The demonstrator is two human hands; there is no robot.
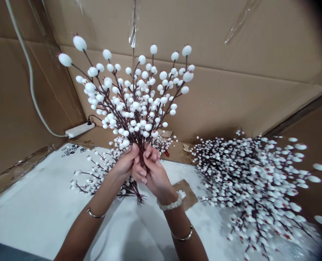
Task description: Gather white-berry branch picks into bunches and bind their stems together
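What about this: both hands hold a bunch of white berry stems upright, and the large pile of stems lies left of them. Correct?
The side is wrong. The head view shows the large pile of stems on the right, not the left. The left hand and right hand do hold the bunch of white berry stems upright.

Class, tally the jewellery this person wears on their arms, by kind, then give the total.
Metal bangles: 2
White bracelet: 1
Total: 3
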